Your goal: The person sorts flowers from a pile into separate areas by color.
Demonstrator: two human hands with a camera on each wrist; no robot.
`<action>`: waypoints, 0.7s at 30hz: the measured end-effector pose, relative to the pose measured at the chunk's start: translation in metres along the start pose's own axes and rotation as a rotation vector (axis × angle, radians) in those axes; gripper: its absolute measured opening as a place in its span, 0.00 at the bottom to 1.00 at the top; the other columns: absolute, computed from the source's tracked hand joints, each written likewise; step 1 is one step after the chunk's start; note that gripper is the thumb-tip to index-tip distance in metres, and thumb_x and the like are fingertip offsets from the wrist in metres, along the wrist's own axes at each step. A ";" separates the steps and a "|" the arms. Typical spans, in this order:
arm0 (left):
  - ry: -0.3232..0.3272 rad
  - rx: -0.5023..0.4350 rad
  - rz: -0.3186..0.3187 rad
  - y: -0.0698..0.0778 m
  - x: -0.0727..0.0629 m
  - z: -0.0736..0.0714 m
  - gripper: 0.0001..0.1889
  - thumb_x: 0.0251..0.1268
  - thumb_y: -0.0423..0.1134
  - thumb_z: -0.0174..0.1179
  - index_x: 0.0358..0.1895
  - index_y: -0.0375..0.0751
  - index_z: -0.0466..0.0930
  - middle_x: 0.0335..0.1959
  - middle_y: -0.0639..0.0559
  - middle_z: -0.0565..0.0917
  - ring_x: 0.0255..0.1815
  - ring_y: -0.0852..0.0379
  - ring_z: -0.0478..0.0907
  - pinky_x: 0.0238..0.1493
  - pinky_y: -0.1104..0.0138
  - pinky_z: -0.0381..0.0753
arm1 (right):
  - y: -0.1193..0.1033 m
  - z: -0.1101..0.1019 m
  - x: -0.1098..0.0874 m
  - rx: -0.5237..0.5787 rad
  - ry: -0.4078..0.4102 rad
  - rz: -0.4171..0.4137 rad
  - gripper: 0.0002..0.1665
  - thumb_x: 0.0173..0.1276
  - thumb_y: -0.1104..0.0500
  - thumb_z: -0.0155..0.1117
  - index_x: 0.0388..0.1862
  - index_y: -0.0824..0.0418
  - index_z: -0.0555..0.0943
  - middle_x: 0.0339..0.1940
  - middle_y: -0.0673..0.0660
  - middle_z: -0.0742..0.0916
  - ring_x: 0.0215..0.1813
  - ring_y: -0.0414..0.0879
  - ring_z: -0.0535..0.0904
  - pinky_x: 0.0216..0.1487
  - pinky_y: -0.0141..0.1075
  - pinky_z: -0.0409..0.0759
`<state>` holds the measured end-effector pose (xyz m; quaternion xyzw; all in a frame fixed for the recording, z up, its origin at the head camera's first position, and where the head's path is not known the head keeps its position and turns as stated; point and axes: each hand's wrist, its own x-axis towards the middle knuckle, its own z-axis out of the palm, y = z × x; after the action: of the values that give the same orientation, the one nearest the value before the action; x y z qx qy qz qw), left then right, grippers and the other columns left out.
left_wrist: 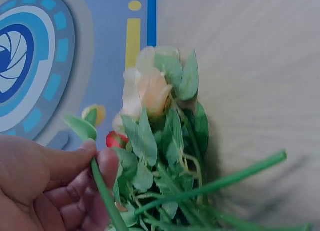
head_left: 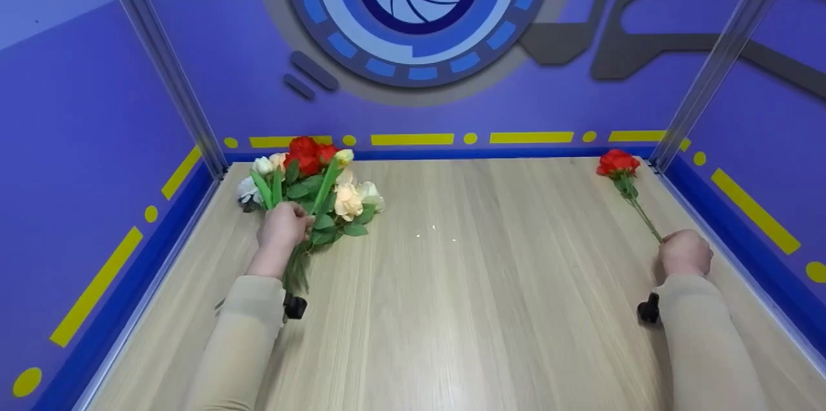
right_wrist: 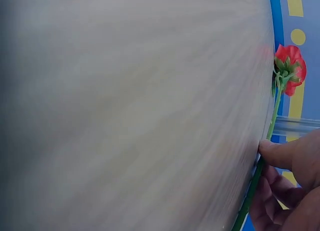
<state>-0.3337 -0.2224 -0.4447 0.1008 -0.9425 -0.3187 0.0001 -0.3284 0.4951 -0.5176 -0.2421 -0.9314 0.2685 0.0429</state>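
We judge the work partly done: a mixed bouquet [head_left: 310, 189] lies gathered at the table's [head_left: 477, 308] ten o'clock, our left hand [head_left: 282, 228] pinching a green stem [left_wrist: 106, 196]; at two, our right hand [head_left: 685, 253] pinches a separate red rose [head_left: 617, 163].

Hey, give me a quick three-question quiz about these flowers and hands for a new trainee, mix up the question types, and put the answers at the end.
1. Multiple choice: what colour is the long-stemmed flower in the right grip? A) white B) red C) yellow
2. True or false: the left grip holds nothing.
3. Fill in the blank: the mixed bouquet is toward the far ____ corner of the wooden tabletop.

Key:
1. B, red.
2. False; it pinches a green stem.
3. Left.
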 end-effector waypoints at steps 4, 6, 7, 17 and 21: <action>-0.017 -0.131 0.049 0.004 0.001 0.009 0.09 0.76 0.37 0.60 0.45 0.34 0.84 0.36 0.42 0.91 0.28 0.57 0.88 0.33 0.68 0.82 | -0.002 -0.002 0.000 -0.009 -0.044 0.019 0.24 0.70 0.67 0.48 0.62 0.74 0.77 0.65 0.81 0.76 0.65 0.82 0.67 0.62 0.68 0.73; -0.022 -0.186 0.071 0.006 0.001 0.014 0.09 0.75 0.35 0.60 0.44 0.31 0.84 0.36 0.40 0.91 0.26 0.58 0.88 0.30 0.70 0.82 | -0.003 -0.003 0.000 -0.015 -0.058 0.024 0.25 0.70 0.68 0.49 0.63 0.75 0.76 0.65 0.82 0.74 0.65 0.83 0.66 0.60 0.69 0.73; -0.027 -0.208 0.074 0.007 0.001 0.017 0.09 0.75 0.35 0.60 0.44 0.31 0.84 0.35 0.39 0.91 0.25 0.59 0.88 0.28 0.71 0.82 | -0.004 -0.003 -0.001 -0.021 -0.060 0.024 0.25 0.69 0.68 0.49 0.63 0.75 0.76 0.64 0.83 0.74 0.65 0.83 0.65 0.60 0.69 0.73; -0.073 -0.451 0.049 0.022 0.005 0.042 0.07 0.76 0.33 0.60 0.47 0.31 0.80 0.35 0.40 0.89 0.28 0.54 0.89 0.27 0.65 0.85 | -0.029 0.009 -0.006 -0.064 0.028 -0.057 0.23 0.71 0.65 0.45 0.56 0.80 0.76 0.58 0.87 0.71 0.64 0.83 0.61 0.56 0.72 0.69; -0.098 -0.565 0.034 0.032 0.004 0.050 0.06 0.75 0.32 0.60 0.48 0.32 0.78 0.37 0.37 0.89 0.27 0.54 0.89 0.23 0.70 0.82 | -0.055 0.022 -0.011 0.001 0.031 -0.155 0.24 0.74 0.63 0.48 0.61 0.76 0.76 0.61 0.84 0.72 0.65 0.81 0.61 0.58 0.71 0.68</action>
<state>-0.3475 -0.1677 -0.4657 0.0656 -0.8169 -0.5729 -0.0119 -0.3466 0.4384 -0.5065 -0.1734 -0.9464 0.2608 0.0783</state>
